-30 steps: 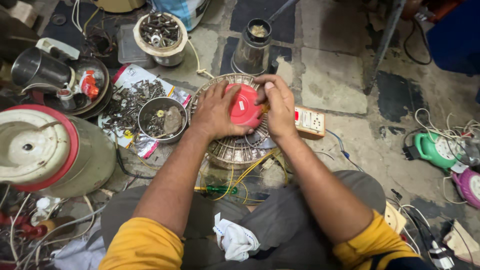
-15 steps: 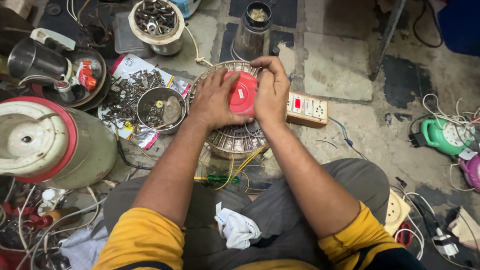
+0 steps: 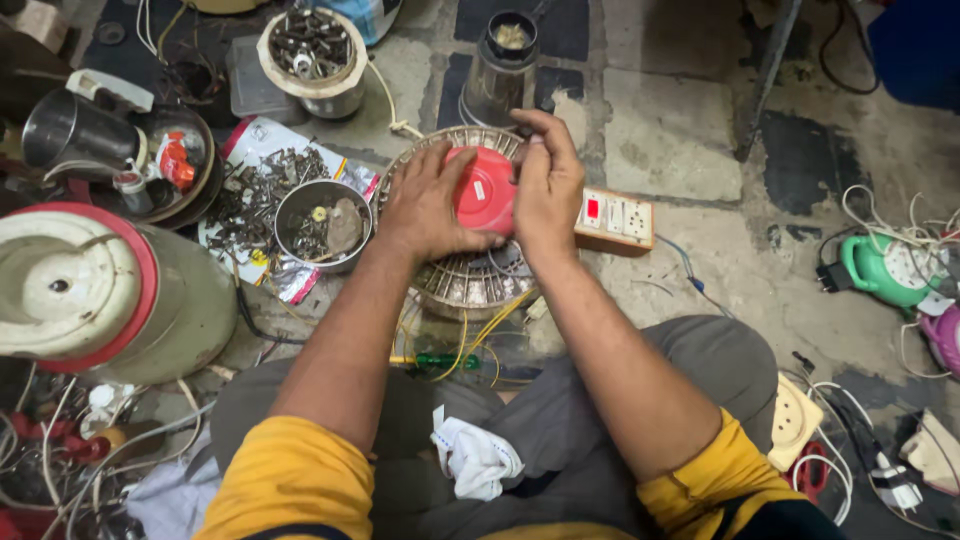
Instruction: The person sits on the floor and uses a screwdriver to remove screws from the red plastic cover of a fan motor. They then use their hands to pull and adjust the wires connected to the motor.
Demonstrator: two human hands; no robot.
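Both my hands grip a round red cap (image 3: 484, 190) at the middle of a round metal wire grille (image 3: 470, 285) on the floor in front of my knees. My left hand (image 3: 425, 205) wraps the cap's left side with fingers spread. On the cap's right side my right hand (image 3: 545, 180) curls its fingers over the top edge. Yellow wires and a green-handled screwdriver (image 3: 440, 360) lie under the grille's near edge. A white rag (image 3: 475, 460) rests on my lap.
A steel bowl of screws (image 3: 320, 225) sits left of the grille on a sheet strewn with hardware. A switch board with sockets (image 3: 615, 218) lies to the right. A big cream and red appliance (image 3: 95, 295), steel jar (image 3: 70, 135), blender jar (image 3: 500, 65) and green plug unit (image 3: 890, 270) surround me.
The view has shifted slightly. My hands have turned a little on the red cap, the right fingers now higher over its top edge; both keep their grip.
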